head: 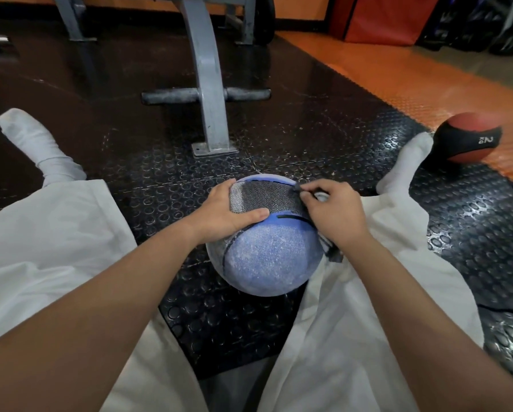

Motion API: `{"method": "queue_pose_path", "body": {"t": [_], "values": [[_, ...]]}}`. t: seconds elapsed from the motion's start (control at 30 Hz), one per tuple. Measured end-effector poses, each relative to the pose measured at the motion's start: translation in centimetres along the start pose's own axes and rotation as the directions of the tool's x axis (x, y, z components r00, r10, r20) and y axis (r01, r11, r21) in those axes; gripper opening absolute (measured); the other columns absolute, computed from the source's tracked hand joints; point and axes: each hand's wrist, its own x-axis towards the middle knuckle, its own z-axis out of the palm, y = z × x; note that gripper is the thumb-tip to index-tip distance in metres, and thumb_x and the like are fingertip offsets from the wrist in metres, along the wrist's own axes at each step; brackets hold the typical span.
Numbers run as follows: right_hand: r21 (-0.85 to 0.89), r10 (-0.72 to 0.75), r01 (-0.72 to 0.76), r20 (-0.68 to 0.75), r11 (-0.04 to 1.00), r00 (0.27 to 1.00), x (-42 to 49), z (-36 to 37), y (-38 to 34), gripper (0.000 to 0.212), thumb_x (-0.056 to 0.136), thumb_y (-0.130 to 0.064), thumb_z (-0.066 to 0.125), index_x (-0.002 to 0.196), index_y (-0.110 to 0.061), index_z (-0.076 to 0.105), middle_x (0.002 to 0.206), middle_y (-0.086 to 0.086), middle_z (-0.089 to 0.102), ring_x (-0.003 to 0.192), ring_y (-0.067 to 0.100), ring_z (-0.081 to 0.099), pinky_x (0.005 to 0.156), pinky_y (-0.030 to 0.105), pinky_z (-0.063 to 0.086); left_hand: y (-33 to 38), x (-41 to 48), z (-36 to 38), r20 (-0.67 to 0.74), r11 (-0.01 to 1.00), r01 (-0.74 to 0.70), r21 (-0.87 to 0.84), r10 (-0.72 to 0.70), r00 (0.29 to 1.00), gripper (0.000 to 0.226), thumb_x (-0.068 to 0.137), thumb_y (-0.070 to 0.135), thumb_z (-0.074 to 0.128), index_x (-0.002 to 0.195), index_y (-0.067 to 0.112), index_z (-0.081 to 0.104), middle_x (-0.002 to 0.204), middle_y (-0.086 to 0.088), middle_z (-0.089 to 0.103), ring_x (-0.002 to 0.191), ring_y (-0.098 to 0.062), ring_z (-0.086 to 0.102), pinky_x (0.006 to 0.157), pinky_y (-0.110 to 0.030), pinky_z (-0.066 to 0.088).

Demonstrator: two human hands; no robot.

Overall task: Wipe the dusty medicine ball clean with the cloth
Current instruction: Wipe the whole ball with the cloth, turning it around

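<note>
White trousers frame a blue medicine ball, chalky with dust, which sits on the black studded rubber floor between the person's spread legs. The left hand lies on the ball's upper left, fingers spread over its curve and thumb laid across the dark mesh panel. The right hand pinches a dark cloth at the ball's top right; the hand hides most of it, and a striped end hangs below the wrist. Farther right lies a red-and-black medicine ball, partly behind a white sock. Farthest stands a grey bench frame, its top cut off.
</note>
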Motion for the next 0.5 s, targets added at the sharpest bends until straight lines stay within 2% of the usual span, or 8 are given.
{"method": "queue_pose_path", "body": {"t": [0.07,0.13,0.2,0.27,0.33,0.43,0.5], "values": [[0.009,-0.061,0.060,0.018,0.998,0.998,0.4,1.4,-1.5,0.015,0.087,-0.015,0.065,0.096,-0.022,0.074,0.094,0.001,0.068,0.101,0.020,0.058,0.092,0.025,0.045,0.0,0.1,0.0,-0.013,1.000,0.002,0.026,-0.002,1.000,0.103,0.078,0.057,0.068,0.155,0.021,0.009,0.160,-0.001,0.012,0.144,-0.021,0.025,0.115,-0.037,0.024],[-0.028,-0.158,0.162,0.098,0.986,0.983,0.2,2.7,-3.6,0.018,0.087,-0.012,0.064,0.100,-0.019,0.074,0.095,0.006,0.065,0.102,0.016,0.050,0.092,0.025,0.041,-0.5,0.3,-0.3,-0.016,1.000,0.005,0.023,-0.005,1.000,0.106,0.075,0.058,0.070,0.155,0.020,0.013,0.159,-0.003,0.016,0.143,-0.020,0.026,0.116,-0.037,0.025],[-0.097,-0.303,0.324,0.190,0.941,0.934,-0.4,3.7,-5.1,0.022,0.086,-0.008,0.062,0.104,-0.015,0.073,0.099,0.005,0.069,0.103,0.020,0.044,0.091,0.028,0.039,-1.1,0.3,-0.8,0.005,1.000,-0.001,-0.001,0.001,1.000,0.122,0.061,0.072,0.074,0.154,0.020,0.016,0.157,-0.002,0.021,0.141,-0.018,0.028,0.117,-0.038,0.026],[-0.081,-0.369,0.399,0.247,0.913,0.896,-0.8,3.7,-5.5,0.023,0.088,-0.008,0.062,0.108,-0.013,0.071,0.105,0.001,0.068,0.106,0.021,0.043,0.093,0.025,0.036,-1.9,0.3,-1.2,0.021,1.000,-0.003,-0.027,0.003,1.000,0.132,0.047,0.080,0.070,0.153,0.022,0.017,0.154,0.002,0.025,0.139,-0.015,0.032,0.115,-0.036,0.028],[-0.027,-0.348,0.366,0.252,0.930,0.903,-0.8,3.1,-4.7,0.024,0.090,-0.013,0.062,0.114,-0.013,0.067,0.113,0.001,0.060,0.109,0.016,0.041,0.096,0.018,0.031,-2.6,0.0,-1.4,0.034,0.998,-0.008,-0.069,0.010,0.999,0.128,0.053,0.076,0.075,0.153,0.023,0.015,0.152,0.003,0.030,0.133,-0.013,0.037,0.107,-0.029,0.032],[0.017,-0.189,0.189,0.155,0.982,0.970,-0.5,1.6,-2.2,0.023,0.091,-0.021,0.062,0.113,-0.014,0.062,0.110,-0.003,0.040,0.111,0.012,0.042,0.104,0.019,0.029,-3.2,0.1,-1.3,0.044,0.993,-0.009,-0.115,0.014,0.999,0.116,0.064,0.062,0.074,0.154,0.023,0.013,0.147,0.001,0.038,0.124,-0.012,0.044,0.100,-0.026,0.034],[0.059,-0.092,0.086,0.098,0.995,0.991,-0.4,1.0,-0.4,0.014,0.093,-0.020,0.060,0.106,-0.016,0.064,0.105,-0.003,0.043,0.109,0.014,0.047,0.101,0.017,0.031,-3.1,0.1,-1.3,0.042,0.992,-0.007,-0.127,0.012,0.999,0.119,0.060,0.065,0.073,0.154,0.024,0.013,0.146,0.001,0.040,0.123,-0.012,0.045,0.101,-0.027,0.034]]}}
